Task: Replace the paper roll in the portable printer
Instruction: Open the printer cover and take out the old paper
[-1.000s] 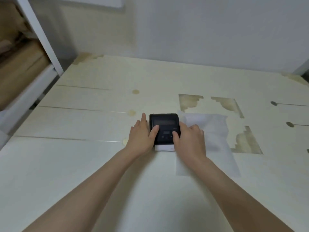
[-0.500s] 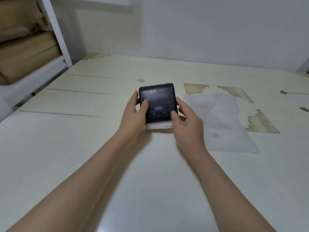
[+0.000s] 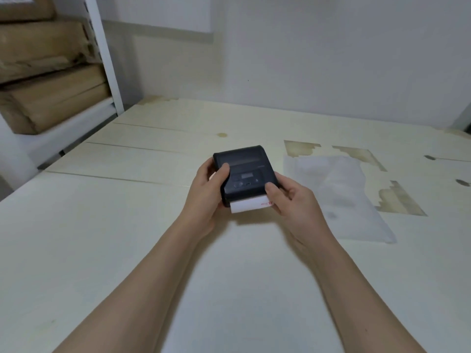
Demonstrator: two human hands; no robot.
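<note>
A small black portable printer [image 3: 243, 171] is held above the pale table [image 3: 102, 225], its lid closed and its buttons and small display facing up. A short strip of white paper [image 3: 248, 205] with a red mark sticks out of its near edge. My left hand [image 3: 207, 191] grips the printer's left side with the thumb on top. My right hand [image 3: 293, 200] grips the right side, thumb on the front corner next to the paper.
A clear plastic bag [image 3: 341, 194] lies flat on the table to the right of the printer. Worn brown patches [image 3: 397, 200] mark the tabletop beyond it. A white shelf post [image 3: 104, 54] and brown cardboard boxes [image 3: 51, 80] stand at the far left.
Both hands have lifted the printer off the table and brought it up toward me. The view has tilted upward, showing more wall and shelf.
</note>
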